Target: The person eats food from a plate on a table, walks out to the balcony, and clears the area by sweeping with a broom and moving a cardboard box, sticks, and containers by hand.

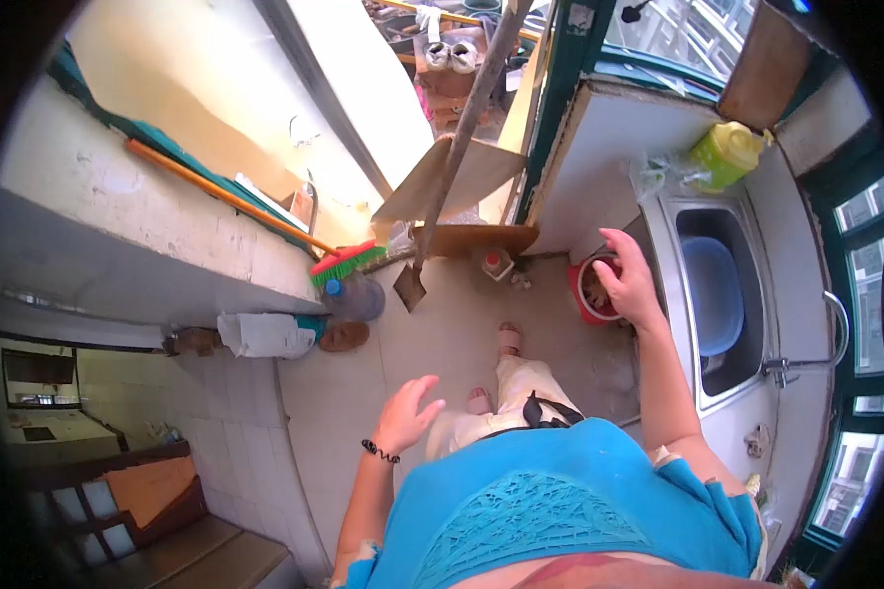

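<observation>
The red bucket stands on the floor beside the sink. My right hand, fingers parted and grasping nothing, partly hides it from above. My left hand hangs loose and empty at my other side. A blue basin sits in the sink.

Bright daylight from the windows, fisheye-bent edges, black corners.

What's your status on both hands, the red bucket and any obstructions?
Left hand open, empty. Right hand open, overlapping red bucket in view; contact unclear. Shovel clear of both hands; no obstruction seen between right hand and bucket.
</observation>
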{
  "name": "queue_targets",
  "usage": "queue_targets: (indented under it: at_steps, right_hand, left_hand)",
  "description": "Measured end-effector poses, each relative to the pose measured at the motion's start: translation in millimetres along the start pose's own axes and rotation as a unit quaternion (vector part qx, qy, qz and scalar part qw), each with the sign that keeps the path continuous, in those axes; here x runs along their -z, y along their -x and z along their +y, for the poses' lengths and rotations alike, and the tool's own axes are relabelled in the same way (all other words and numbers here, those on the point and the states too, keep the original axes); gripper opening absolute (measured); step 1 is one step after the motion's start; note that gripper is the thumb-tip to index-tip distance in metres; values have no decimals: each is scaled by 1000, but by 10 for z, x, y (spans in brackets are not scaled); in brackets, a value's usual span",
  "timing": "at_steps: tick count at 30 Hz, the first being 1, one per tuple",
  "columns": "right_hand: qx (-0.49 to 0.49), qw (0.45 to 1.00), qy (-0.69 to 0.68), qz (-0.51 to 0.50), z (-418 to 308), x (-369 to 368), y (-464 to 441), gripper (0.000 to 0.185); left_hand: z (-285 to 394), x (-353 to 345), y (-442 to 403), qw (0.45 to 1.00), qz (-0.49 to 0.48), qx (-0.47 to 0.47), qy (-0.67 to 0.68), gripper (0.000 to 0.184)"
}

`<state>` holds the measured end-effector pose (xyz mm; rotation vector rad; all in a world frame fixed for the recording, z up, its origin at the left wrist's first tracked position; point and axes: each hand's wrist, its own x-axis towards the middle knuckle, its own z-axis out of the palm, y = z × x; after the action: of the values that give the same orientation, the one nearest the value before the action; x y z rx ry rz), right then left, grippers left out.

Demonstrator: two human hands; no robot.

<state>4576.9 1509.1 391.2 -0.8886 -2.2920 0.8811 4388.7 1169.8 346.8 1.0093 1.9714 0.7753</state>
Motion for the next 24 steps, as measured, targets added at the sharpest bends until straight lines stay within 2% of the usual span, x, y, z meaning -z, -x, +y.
queue_targets:
  at_steps: [7, 9, 14, 18, 22, 23, 24]
  right_hand:
    - [68, 987, -139, -32, -91, -624, -1526, 48]
    - [44, 977, -208, -23, -109, -783, -1924, 50]
    - [44, 958, -278, 52, -216, -1134, -2696, 50]
    - [35, 929, -360, 78, -240, -1286, -2918, 53]
    - [7, 958, -220, 185, -120, -1486, -3147, 60]
    - [36, 955, -142, 256, -1, -1562, -3255, 62]
    - [18, 950, -139, 279, 69, -1579, -3363, 63]
  left_hand:
    - [252, 354, -524, 996, 54, 75, -2, 37]
    - [332, 410, -733, 995, 70, 76, 17, 36]
    - [548, 489, -1089, 988, 114, 91, 45, 36]
    - [508, 436, -1135, 985, 122, 105, 64, 37]
    - [468, 432, -1125, 982, 134, 122, 57, 37]
    - [449, 449, -1146, 982, 140, 120, 50, 37]
    - [430, 465, -1173, 981, 148, 115, 54, 37]
